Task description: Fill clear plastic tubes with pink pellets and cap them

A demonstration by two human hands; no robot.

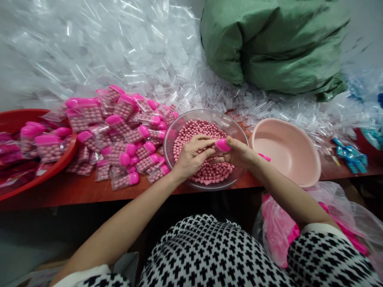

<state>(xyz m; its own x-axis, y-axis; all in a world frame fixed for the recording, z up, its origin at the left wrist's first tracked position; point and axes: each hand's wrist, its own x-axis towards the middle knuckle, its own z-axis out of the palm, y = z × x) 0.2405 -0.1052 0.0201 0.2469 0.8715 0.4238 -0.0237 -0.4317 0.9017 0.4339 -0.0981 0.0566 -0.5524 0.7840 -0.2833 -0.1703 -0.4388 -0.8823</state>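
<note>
Above a clear round bowl my two hands meet around a small pink-capped container, whose bright pink cap shows between them. My left hand closes on the container from the left, fingers bent; most of the container's body is hidden by the fingers. On the other side my right hand grips the cap end, thumb against the cap. Many round pink beads fill the bowl beneath. To the left of the bowl lies a heap of clear containers full of the same beads, with pink caps.
A red basin with more filled containers stands at far left. A pale pink basin sits right of the bowl. Empty clear containers pile up behind, beside a green sack. Blue pieces lie far right; plastic bags hang below.
</note>
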